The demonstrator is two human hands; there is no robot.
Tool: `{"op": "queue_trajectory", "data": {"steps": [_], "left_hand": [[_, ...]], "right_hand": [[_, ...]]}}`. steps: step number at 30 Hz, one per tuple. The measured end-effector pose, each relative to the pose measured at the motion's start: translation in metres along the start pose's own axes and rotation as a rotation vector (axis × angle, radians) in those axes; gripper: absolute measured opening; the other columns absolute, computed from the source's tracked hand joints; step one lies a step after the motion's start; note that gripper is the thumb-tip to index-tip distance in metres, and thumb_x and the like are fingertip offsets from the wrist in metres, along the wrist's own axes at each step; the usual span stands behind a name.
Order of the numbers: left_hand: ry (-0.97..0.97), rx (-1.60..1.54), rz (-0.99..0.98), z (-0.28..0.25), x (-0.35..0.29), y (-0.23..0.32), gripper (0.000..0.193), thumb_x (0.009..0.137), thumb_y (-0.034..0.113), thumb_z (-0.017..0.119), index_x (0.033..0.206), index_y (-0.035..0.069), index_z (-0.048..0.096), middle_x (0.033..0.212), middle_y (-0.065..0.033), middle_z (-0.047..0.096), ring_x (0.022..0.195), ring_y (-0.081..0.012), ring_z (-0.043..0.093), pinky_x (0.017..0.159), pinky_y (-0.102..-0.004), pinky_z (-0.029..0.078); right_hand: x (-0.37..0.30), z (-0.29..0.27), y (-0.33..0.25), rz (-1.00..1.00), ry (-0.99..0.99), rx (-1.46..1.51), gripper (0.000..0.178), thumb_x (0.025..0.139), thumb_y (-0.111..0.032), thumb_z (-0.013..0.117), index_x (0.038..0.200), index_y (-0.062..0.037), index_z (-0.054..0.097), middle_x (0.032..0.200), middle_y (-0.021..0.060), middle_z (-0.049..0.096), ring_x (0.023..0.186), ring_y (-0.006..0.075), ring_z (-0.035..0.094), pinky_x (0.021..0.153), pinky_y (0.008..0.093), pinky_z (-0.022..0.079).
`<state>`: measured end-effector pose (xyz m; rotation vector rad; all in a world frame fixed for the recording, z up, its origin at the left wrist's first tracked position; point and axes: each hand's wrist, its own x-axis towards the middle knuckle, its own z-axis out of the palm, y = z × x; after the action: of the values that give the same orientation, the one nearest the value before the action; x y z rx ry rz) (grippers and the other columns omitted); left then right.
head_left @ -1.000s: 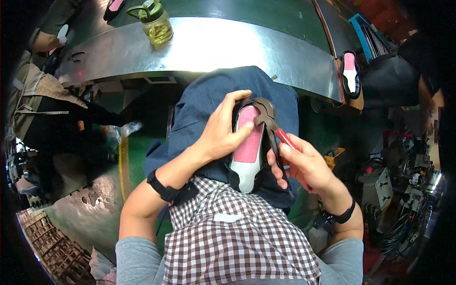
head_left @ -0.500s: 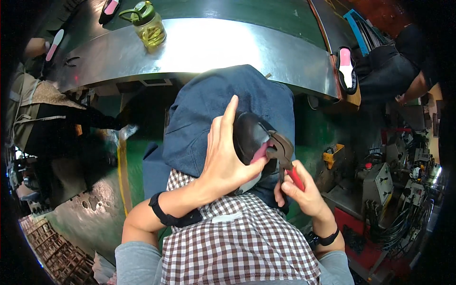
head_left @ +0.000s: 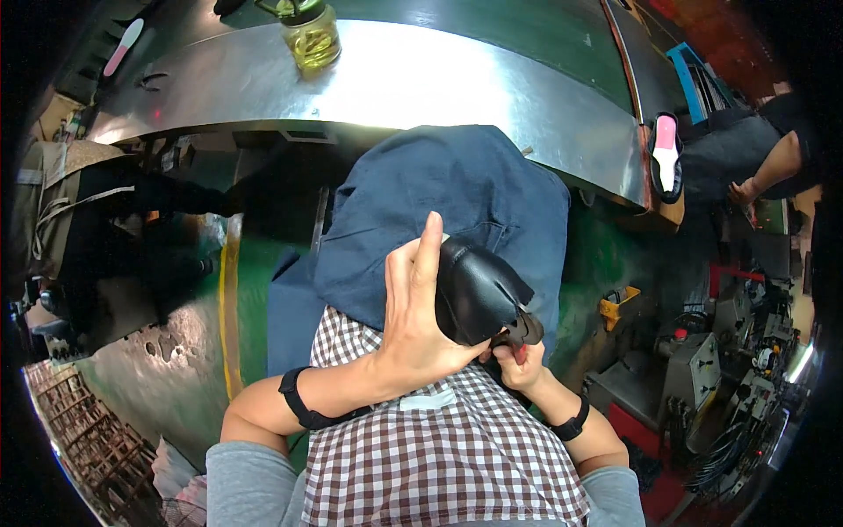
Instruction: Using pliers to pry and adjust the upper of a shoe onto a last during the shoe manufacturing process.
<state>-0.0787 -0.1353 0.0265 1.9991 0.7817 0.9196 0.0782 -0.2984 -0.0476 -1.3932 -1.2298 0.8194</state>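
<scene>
A black leather shoe upper (head_left: 476,285) rests on my lap, over the blue cloth (head_left: 518,193). My left hand (head_left: 411,312) is wrapped against its left side, with the thumb underneath and the index finger pointing up. In my right hand (head_left: 525,367) are lasting pliers (head_left: 524,328), of which the dark metal head and a bit of red handle show. The pliers' head is at the upper's right edge, where a slit or fold runs in the leather. Whether the jaws pinch the leather cannot be made out. My fingers hide most of the handles.
Ahead runs a metal-edged bench (head_left: 404,79) with a green bottle (head_left: 312,39) on it. A shoe with a pink and white insole (head_left: 667,154) stands at the right. People sit at left (head_left: 70,193) and right (head_left: 755,149). Machinery (head_left: 694,373) stands at lower right.
My right hand and the pliers have moved down and inward, beneath the upper's edge. The upper has turned, so more black leather and less pink lining shows. The view has shifted slightly.
</scene>
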Motion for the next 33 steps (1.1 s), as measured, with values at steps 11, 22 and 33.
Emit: {"op": "queue_trajectory", "data": {"steps": [11, 22, 33], "left_hand": [[0.057, -0.096, 0.046, -0.003, -0.015, -0.007, 0.136, 0.053, 0.016, 0.098, 0.156, -0.011, 0.013, 0.138, -0.0274, 0.045, 0.121, -0.0381, 0.048, 0.101, -0.0471, 0.041], [-0.094, -0.347, -0.419, -0.037, 0.009, -0.035, 0.121, 0.073, 0.012, 0.086, 0.162, 0.004, 0.005, 0.152, -0.0208, 0.035, 0.14, -0.0288, 0.041, 0.119, -0.0411, 0.031], [-0.441, -0.185, -0.726, -0.044, -0.057, -0.021, 0.094, 0.089, 0.021, 0.069, 0.159, 0.0, 0.01, 0.115, -0.025, 0.062, 0.1, -0.0325, 0.066, 0.088, -0.0388, 0.053]], "right_hand": [[-0.028, 0.002, 0.04, -0.153, -0.037, -0.331, 0.03, 0.073, -0.006, 0.08, 0.088, -0.0065, 0.054, 0.07, 0.0077, 0.059, 0.055, 0.0251, 0.058, 0.054, 0.0367, 0.043], [0.046, -0.054, -0.085, 0.711, -0.307, 0.294, 0.036, 0.101, -0.022, 0.062, 0.126, 0.0026, 0.053, 0.088, 0.0048, 0.063, 0.079, 0.0122, 0.06, 0.076, 0.0283, 0.05], [0.071, 0.012, -0.048, 0.396, -0.095, -0.328, 0.06, 0.08, -0.035, 0.085, 0.117, -0.0018, 0.051, 0.082, 0.0137, 0.063, 0.072, 0.0247, 0.062, 0.068, 0.0372, 0.049]]}}
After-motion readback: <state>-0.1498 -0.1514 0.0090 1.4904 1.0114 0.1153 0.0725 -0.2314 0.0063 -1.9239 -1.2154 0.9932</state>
